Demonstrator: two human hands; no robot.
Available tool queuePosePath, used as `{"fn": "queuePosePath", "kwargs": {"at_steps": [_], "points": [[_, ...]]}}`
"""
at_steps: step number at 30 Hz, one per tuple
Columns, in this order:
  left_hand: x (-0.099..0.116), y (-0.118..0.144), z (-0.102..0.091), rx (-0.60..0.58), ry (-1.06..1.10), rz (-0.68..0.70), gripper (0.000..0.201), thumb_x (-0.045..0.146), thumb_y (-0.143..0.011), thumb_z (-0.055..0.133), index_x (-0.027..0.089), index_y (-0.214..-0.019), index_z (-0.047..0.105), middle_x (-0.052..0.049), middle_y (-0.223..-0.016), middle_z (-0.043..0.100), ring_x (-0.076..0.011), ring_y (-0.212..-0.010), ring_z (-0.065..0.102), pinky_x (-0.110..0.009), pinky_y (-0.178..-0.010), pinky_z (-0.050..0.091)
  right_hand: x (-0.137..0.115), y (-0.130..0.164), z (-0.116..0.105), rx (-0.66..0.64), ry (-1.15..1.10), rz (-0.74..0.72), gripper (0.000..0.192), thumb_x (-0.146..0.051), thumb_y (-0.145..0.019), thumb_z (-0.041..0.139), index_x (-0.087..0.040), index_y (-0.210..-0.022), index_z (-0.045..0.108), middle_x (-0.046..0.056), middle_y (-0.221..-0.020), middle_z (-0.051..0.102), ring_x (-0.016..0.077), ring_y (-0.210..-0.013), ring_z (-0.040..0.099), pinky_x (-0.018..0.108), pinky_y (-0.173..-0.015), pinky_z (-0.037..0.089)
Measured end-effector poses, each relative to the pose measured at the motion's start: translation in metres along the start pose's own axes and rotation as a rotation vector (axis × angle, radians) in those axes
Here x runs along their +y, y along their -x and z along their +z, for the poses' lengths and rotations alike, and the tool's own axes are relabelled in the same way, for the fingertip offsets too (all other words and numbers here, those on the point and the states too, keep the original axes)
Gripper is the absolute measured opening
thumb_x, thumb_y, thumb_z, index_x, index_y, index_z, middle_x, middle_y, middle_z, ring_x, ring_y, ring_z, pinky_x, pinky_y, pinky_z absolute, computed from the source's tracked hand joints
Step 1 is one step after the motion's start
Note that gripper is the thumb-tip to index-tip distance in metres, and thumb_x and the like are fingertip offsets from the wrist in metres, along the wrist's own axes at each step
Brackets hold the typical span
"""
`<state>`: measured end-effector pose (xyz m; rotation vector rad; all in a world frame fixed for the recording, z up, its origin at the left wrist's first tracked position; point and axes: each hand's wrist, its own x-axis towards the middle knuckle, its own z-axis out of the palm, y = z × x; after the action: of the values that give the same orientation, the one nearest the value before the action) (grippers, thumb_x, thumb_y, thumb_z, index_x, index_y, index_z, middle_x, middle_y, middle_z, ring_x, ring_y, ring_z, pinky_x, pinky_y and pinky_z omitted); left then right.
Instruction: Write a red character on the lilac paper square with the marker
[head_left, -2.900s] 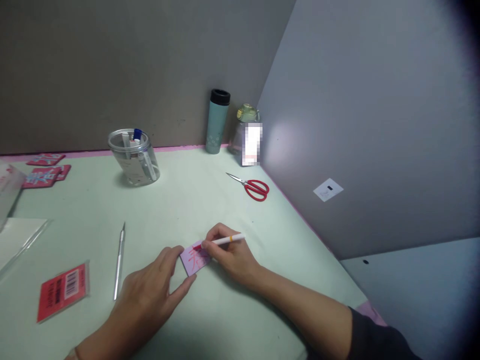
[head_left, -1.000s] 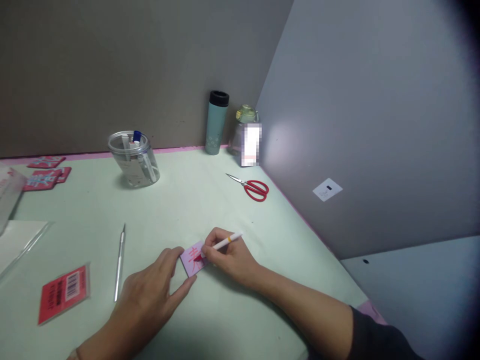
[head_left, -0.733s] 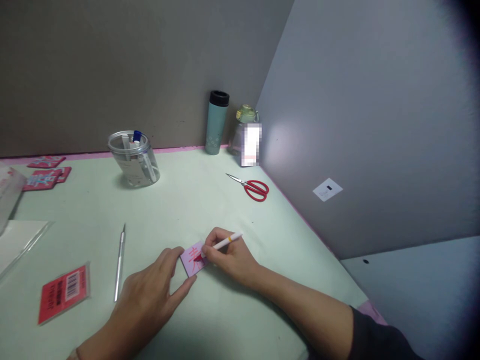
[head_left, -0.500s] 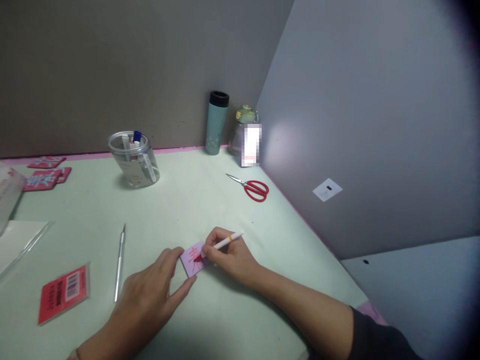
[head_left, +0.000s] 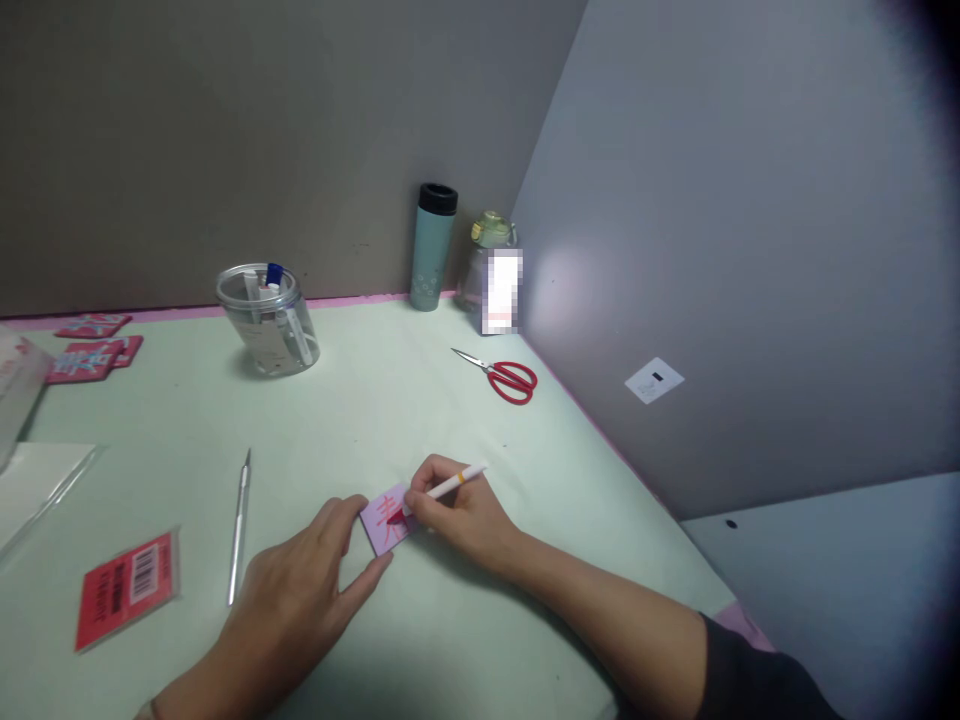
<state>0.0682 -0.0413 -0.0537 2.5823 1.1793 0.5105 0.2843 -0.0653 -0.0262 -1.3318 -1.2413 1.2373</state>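
Right hand [head_left: 457, 515] has its grip clamped on a red-tipped marker [head_left: 442, 489], tip on the small purple card [head_left: 388, 519] near the tabletop's front edge. Left hand [head_left: 300, 590] pins the card's near corner with fingertips, clamped on nothing; best kept flat and firm. Craft knife [head_left: 238, 528] lies left, scissors [head_left: 504, 375] toward the right edge, pen jar [head_left: 270, 318] at the back; none obstructs.

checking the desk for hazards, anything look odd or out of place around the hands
Only one thing stands out: a craft knife lies loose on the table, blade uncapped, just beyond the left hand. The right hand holds a pen on the small card. Nothing looks spilled or damaged.
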Motion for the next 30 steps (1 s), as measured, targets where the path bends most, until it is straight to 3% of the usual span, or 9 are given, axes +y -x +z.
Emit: {"fn": "queuePosePath", "kwargs": {"at_steps": [30], "points": [[-0.0003, 0.0003, -0.0007, 0.03, -0.064, 0.054, 0.029, 0.045, -0.103, 0.042, 0.023, -0.122, 0.046, 0.004, -0.078, 0.059, -0.0159, -0.053, 0.063, -0.027, -0.049, 0.04, -0.0009, -0.0012, -0.0009, 0.006, -0.031, 0.002, 0.012, -0.025, -0.082, 0.067, -0.019, -0.074, 0.059, -0.003, -0.066, 0.058, 0.0121, -0.059, 0.049, 0.026, -0.057, 0.038]]}}
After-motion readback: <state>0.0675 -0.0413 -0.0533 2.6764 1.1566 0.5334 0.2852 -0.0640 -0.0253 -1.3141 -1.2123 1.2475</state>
